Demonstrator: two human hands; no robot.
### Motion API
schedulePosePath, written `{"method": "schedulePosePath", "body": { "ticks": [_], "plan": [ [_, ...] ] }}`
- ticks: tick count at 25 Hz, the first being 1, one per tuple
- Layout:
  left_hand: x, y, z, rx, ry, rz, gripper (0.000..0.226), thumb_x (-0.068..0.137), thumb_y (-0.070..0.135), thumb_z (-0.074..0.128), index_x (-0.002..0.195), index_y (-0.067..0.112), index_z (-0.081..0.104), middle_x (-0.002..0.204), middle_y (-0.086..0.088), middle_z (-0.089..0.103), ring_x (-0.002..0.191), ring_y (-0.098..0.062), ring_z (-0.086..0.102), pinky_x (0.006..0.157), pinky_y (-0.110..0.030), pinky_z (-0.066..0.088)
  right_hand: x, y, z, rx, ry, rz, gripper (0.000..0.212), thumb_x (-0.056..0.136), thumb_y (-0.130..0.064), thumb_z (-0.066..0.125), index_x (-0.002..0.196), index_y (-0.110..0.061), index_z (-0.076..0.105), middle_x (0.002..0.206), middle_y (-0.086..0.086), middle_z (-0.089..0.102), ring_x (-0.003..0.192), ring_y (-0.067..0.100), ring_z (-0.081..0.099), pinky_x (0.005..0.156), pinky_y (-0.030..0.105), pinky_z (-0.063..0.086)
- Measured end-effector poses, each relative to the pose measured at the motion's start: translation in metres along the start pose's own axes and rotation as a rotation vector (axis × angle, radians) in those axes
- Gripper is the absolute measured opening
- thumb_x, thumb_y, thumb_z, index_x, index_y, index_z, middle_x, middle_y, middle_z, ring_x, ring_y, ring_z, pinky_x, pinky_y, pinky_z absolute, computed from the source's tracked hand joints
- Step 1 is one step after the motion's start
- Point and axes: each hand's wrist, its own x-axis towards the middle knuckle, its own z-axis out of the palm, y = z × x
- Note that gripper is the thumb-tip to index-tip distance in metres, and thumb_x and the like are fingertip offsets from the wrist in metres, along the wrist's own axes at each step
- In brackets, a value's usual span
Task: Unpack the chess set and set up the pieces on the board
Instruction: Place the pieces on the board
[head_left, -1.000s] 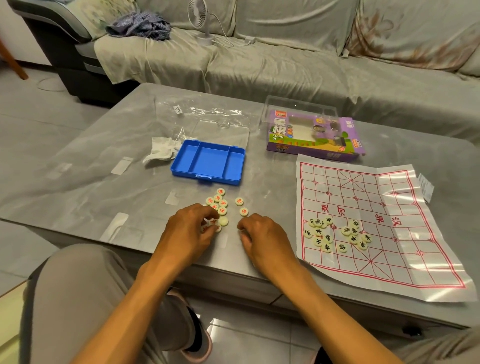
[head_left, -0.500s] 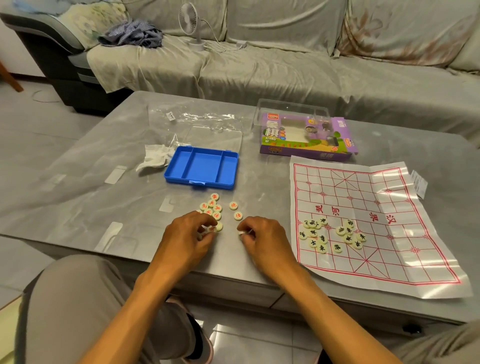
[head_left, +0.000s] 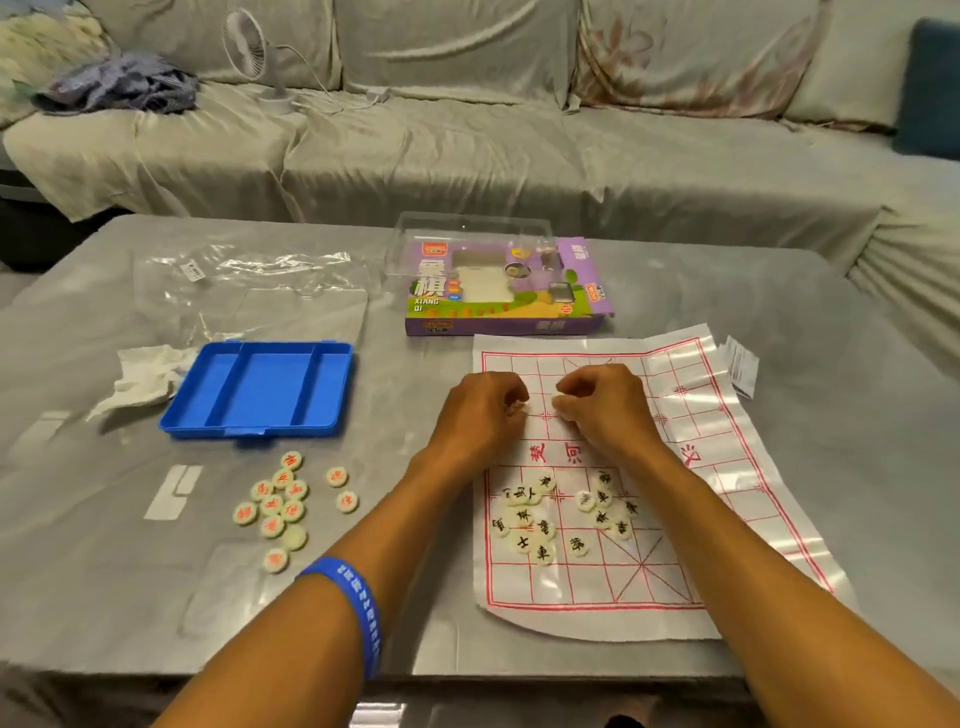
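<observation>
Two bare forearms reach forward over a grey table (head_left: 779, 322); the left one wears a blue wristband (head_left: 358, 603). Nearest on the left, a loose cluster of cream discs with red characters, the red pieces (head_left: 283, 506), lies on the bare tabletop. To the right, a white paper board (head_left: 722, 483) printed with a red grid lies flat, and black-lettered pieces (head_left: 561, 512) are scattered over its near half.

Over the board's far half, the left hand (head_left: 480, 415) and right hand (head_left: 605, 405) sit close together, fingers curled; each seems to pinch a small cream piece at its fingertips, though this is hard to make out.

Farther left sits an open blue tray (head_left: 257, 387), beside it crumpled white paper (head_left: 143, 374), then clear plastic wrapping (head_left: 249, 280). Beyond the board lies the purple game box (head_left: 504, 296). A covered sofa (head_left: 467, 145) with a small fan (head_left: 249, 47) lies farthest.
</observation>
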Motion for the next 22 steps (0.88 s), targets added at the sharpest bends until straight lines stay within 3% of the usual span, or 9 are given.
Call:
{"method": "schedulePosePath", "body": {
  "ticks": [6, 10, 13, 18, 22],
  "plan": [
    [-0.030, -0.009, -0.032, 0.060, 0.052, -0.028, 0.029, 0.090, 0.034, 0.064, 0.117, 0.026, 0.063, 0.120, 0.005, 0.062, 0.099, -0.012, 0.059, 0.086, -0.024, 0.048, -0.040, -0.021, 0.026, -0.053, 0.064, -0.179, 0.015, 0.090, -0.018, 0.063, 0.103, -0.018, 0.069, 0.110, 0.000, 0.067, 0.095, 0.012, 0.059, 0.086, 0.027, 0.051],
    [-0.124, -0.067, -0.085, 0.137, 0.223, -0.159, 0.026, 0.090, 0.039, 0.060, 0.115, 0.030, 0.061, 0.109, 0.009, 0.061, 0.093, -0.006, 0.054, 0.077, -0.019, 0.044, -0.087, -0.069, 0.072, -0.124, -0.249, -0.510, 0.019, 0.091, -0.020, 0.060, 0.109, -0.024, 0.065, 0.118, -0.005, 0.061, 0.103, 0.012, 0.058, 0.091, 0.023, 0.048],
    [-0.175, -0.110, -0.098, 0.293, 0.230, -0.254, 0.032, 0.088, 0.046, 0.059, 0.116, 0.031, 0.058, 0.113, 0.009, 0.056, 0.097, -0.010, 0.051, 0.078, -0.023, 0.046, -0.108, -0.096, 0.111, -0.221, -0.390, -0.585, 0.031, 0.089, -0.029, 0.062, 0.120, -0.025, 0.060, 0.125, -0.004, 0.058, 0.103, 0.015, 0.057, 0.089, 0.025, 0.047],
    [-0.186, -0.132, -0.097, 0.158, 0.245, -0.161, 0.025, 0.087, 0.037, 0.065, 0.110, 0.027, 0.062, 0.105, 0.009, 0.055, 0.088, -0.008, 0.056, 0.078, -0.028, 0.053, -0.120, -0.107, 0.134, -0.307, -0.317, -0.541, 0.024, 0.092, -0.025, 0.060, 0.115, -0.020, 0.063, 0.112, 0.002, 0.062, 0.093, 0.016, 0.057, 0.082, 0.025, 0.050],
    [-0.191, -0.139, -0.098, 0.069, 0.277, -0.141, 0.021, 0.085, 0.031, 0.069, 0.105, 0.025, 0.064, 0.099, 0.010, 0.058, 0.083, -0.006, 0.058, 0.076, -0.023, 0.053, -0.136, -0.108, 0.133, -0.352, -0.260, -0.768, 0.027, 0.092, -0.032, 0.056, 0.116, -0.022, 0.062, 0.117, -0.003, 0.061, 0.101, 0.015, 0.050, 0.083, 0.027, 0.046]
  ]
}}
